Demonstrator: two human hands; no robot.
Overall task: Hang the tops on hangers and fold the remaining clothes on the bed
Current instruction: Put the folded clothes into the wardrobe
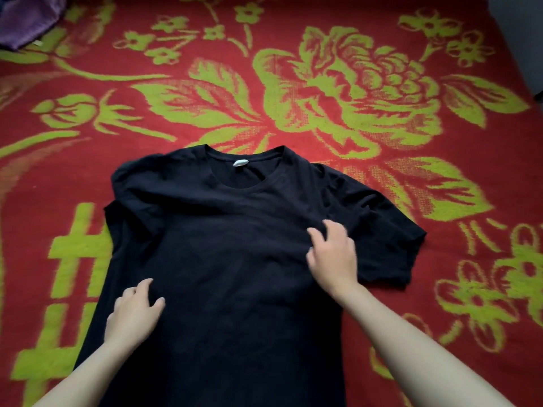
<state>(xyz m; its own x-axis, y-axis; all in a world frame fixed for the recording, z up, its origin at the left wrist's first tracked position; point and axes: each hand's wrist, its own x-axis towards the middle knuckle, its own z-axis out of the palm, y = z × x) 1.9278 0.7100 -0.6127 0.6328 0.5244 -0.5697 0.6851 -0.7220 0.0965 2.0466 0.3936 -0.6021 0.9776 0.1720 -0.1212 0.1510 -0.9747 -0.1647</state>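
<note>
Black T-shirt (229, 245) flat on bed (352, 39) beneath left hand (133, 314) and right hand (333, 255), both loose-fingered.

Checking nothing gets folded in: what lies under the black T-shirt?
The black T-shirt lies on the red and green floral blanket, which shows around its edges. The left hand and right hand are on top. Anything directly beneath the cloth is covered.
</note>
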